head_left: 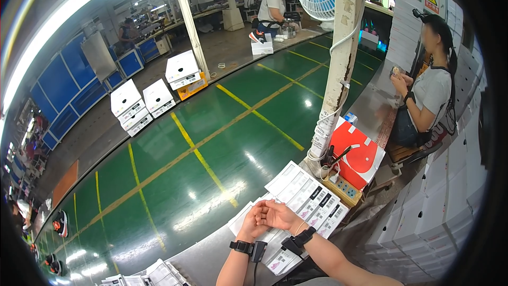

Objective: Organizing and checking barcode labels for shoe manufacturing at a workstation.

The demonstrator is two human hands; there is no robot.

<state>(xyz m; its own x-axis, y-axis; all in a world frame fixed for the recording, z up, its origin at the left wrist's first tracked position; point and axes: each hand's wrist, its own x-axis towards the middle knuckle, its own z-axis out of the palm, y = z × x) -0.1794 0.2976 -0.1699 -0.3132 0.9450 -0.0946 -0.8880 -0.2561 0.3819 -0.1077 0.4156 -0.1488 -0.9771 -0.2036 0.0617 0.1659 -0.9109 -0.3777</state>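
Note:
My left hand (255,221) and my right hand (280,215) rest against each other with their fingers curled in and overlapping. No object shows in either one, though the curled fingers partly hide the palms. Both are just above sheets of printed labels (323,209), which carry barcodes, black bars and small pink shoe pictures. The label sheets lie overlapping on a grey metal ledge (203,257) along the near side of a green conveyor belt (211,143). Dark straps with small black devices circle both wrists.
A worn white post (338,69) with wrapped cable stands beyond the labels, beside a power strip (343,190) and a red box (355,153). White shoe boxes (127,103) line the belt's far side. Shoes (61,225) sit at left. A seated person (428,87) is at right.

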